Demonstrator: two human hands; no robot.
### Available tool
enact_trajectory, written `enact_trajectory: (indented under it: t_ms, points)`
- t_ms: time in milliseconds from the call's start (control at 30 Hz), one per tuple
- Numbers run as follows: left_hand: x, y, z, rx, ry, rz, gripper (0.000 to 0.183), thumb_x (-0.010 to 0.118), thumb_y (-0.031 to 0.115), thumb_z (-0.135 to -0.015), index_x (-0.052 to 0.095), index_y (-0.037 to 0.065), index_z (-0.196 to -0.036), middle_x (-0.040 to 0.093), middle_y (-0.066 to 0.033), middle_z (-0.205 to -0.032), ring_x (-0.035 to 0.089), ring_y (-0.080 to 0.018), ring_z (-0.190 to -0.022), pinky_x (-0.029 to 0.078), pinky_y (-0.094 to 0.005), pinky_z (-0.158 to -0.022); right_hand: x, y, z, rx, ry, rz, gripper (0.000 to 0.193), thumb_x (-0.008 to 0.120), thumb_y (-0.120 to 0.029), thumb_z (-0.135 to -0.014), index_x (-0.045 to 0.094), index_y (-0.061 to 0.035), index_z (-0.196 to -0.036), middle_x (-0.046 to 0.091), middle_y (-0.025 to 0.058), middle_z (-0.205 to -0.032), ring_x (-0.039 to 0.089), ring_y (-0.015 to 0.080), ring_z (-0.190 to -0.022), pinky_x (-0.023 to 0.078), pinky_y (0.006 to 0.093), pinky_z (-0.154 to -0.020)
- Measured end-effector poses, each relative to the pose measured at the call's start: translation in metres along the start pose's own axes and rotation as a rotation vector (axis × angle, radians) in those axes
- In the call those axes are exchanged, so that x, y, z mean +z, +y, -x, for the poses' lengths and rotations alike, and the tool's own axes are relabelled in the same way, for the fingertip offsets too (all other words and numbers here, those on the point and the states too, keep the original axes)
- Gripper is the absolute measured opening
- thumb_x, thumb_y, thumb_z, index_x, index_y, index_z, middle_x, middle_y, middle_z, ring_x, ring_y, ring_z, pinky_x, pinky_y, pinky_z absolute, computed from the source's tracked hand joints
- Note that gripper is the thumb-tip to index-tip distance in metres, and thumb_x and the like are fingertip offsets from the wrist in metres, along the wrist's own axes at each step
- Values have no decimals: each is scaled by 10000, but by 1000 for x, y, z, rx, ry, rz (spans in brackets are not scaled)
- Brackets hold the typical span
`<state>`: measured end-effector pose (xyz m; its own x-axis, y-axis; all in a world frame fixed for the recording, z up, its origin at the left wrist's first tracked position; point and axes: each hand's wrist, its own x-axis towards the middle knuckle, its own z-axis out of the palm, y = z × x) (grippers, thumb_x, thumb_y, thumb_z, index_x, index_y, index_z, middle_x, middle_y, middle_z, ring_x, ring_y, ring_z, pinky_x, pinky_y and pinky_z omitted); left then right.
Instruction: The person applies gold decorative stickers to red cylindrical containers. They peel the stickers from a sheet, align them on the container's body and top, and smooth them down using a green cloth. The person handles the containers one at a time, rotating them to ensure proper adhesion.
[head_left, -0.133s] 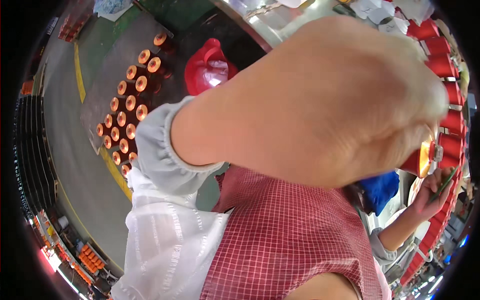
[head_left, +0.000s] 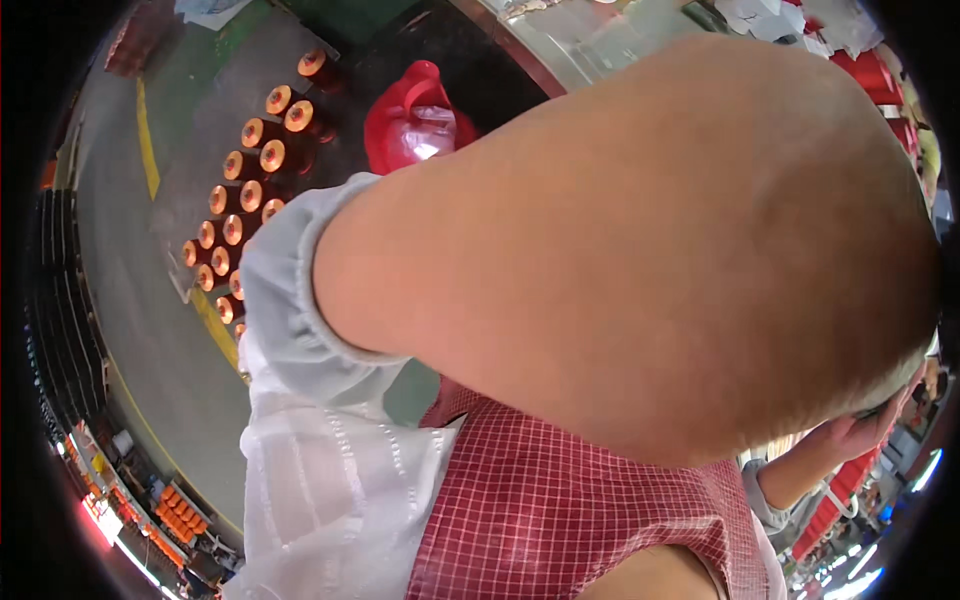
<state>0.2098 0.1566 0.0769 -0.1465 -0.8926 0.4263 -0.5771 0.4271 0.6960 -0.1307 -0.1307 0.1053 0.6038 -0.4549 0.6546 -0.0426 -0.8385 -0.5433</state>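
My left forearm and hand (head_left: 790, 230) fill the middle and right of the view, very close and partly smeared. The arm comes from a white sleeve with a grey elastic cuff (head_left: 290, 270). The left fingers are hidden on the far side, so what they hold does not show. At the lower right is my right hand (head_left: 845, 437), its fingertips partly covered by the left hand. It held a thin green tool an instant earlier; that tool is now hidden. Several red cylinders (head_left: 868, 75) stand in a line along the right, mostly behind my left hand.
On the left stand several dark red spools with copper-coloured ends (head_left: 272, 156). Beside them is a red container (head_left: 393, 135) with clear plastic in it. A metal-edged worktop (head_left: 590, 50) lies at the top. Yellow lines (head_left: 147, 140) mark the grey floor.
My left hand has come closer and moved right and down, covering most of the red row, a copper-ended spool and part of my right hand. The whole view has shifted slightly.
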Motion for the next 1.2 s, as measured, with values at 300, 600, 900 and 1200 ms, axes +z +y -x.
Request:
enact_trajectory:
  t_ms: [300,600,900,1200]
  points:
    - [34,-30,9,11,-270,111,264,607,116,-868,576,-9,-1099,632,-67,-859,592,-156,-754,471,-276,-688,54,-72,20,509,-394,-313,175,672,-255,-841,689,-81,-855,487,206,-1378,521,429,-1204,381,734,-879]
    - [29,-52,4,30,-279,232,306,590,88,-884,555,-14,-1170,634,-54,-885,580,-114,-757,465,-239,-687,177,-38,46,112,-796,82,170,645,-113,-816,669,-62,-976,515,209,-1327,530,415,-1174,404,596,-933]
    - [34,-69,4,-407,439,628,353,573,59,-899,533,-19,-1241,635,-40,-910,568,-73,-759,459,-202,-685,216,-30,35,-120,-683,207,316,617,29,-791,649,-44,-1097,543,212,-1276,540,401,-1144,428,457,-987]
    - [93,-61,-47,-273,603,617,508,609,98,-867,443,-53,-1323,601,-145,-1124,577,-189,-1027,425,-301,-925,135,-61,20,66,-516,-340,383,773,-76,-751,566,-7,-1066,636,137,-811,635,282,-662,491,371,-558]
